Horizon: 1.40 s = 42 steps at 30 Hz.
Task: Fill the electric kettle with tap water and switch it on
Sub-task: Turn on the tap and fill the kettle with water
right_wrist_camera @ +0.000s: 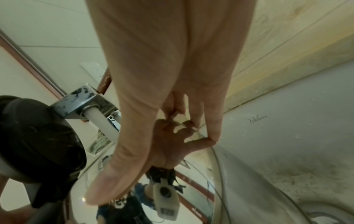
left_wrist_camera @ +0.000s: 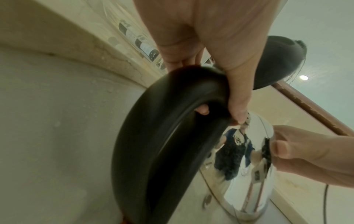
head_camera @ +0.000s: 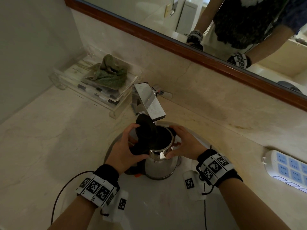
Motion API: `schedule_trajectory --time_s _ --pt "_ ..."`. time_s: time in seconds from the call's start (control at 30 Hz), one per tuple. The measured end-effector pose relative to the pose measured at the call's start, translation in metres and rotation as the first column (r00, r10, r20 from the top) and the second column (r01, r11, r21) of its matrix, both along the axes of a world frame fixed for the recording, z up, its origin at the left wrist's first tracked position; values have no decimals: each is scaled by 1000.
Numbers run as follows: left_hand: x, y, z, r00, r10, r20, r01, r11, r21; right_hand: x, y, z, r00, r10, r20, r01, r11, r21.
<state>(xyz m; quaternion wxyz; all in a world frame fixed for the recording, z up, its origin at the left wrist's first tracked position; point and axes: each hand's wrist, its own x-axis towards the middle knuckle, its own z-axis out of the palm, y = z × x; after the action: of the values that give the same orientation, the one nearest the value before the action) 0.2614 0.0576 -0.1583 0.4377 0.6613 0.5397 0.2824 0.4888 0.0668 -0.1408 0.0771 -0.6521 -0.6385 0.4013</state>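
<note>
The round, mirror-polished steel kettle (head_camera: pixel 162 161) stands in the smooth white sink basin (head_camera: pixel 149 205), its black disc lid (head_camera: pixel 146 130) tipped up toward eleven o'clock beneath the flat chrome tap (head_camera: pixel 149 100), the left hand (head_camera: pixel 126 151) curled round its curved black handle (left_wrist_camera: pixel 153 144) at eight, the right hand (head_camera: pixel 186 145) clasping its neck at three, basin floor showing at six.

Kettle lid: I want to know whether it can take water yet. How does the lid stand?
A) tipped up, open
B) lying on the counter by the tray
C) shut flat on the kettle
A: the lid stands tipped up beside the dark open mouth of the kettle, just under the tap, while the left hand grips the handle.
</note>
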Motion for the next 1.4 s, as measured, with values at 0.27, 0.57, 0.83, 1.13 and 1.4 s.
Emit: schedule_trajectory --time_s 0.27,0.57,0.83,1.13,1.4 --pt "1 0 0 1000 2 -11 -2 1000 -3 1 2 -2 1000 13 8 -13 1000 2" --pt "1 1 -1 1000 10 -7 -10 1000 -2 2 5 -4 1000 15 10 -15 1000 -8" --pt "1 -1 0 1000 6 -5 -6 1000 -3 2 4 -1 1000 11 -13 -11 1000 -4" --pt "2 0 -1 1000 17 -20 -17 1000 7 2 3 1 998 -1 -57 1 1000 -7" --pt "2 -1 -3 1000 16 -10 -16 1000 13 3 5 1 1000 18 -25 -18 1000 -8"
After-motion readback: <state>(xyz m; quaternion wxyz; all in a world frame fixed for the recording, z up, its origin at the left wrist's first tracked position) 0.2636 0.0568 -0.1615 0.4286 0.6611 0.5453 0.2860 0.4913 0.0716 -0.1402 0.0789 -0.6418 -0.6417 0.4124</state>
